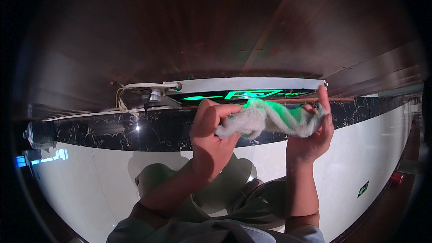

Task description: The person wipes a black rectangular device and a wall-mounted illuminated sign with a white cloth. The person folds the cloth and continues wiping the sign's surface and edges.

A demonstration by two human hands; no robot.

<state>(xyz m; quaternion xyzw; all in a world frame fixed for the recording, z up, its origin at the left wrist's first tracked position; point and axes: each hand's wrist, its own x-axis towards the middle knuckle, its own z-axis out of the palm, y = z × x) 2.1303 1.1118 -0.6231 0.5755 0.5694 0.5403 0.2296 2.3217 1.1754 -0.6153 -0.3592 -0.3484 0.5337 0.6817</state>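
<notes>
A crumpled white fluffy cloth (249, 121) is stretched between my two hands, lit green along its upper edge. My left hand (212, 138) pinches its left end between thumb and fingers. Its right end is in my right hand (312, 141), whose index finger points up at the right end of a sign's frame; whether it touches is unclear. Just above the cloth, a lit exit sign (202, 98) shows a green arrow and a running figure on a black panel. Along its top runs a pale metal frame (243, 83). The cloth and hands are in front of the panel's lower edge.
Left of the sign are a white cable (148, 85) and a black plug-like part (146, 99). Dark wood panelling (209, 33) rises above; black marble trim (101, 131) meets pale floor tiles (111, 189). At right, a green arrow sign (363, 189) lies near a red object (397, 178).
</notes>
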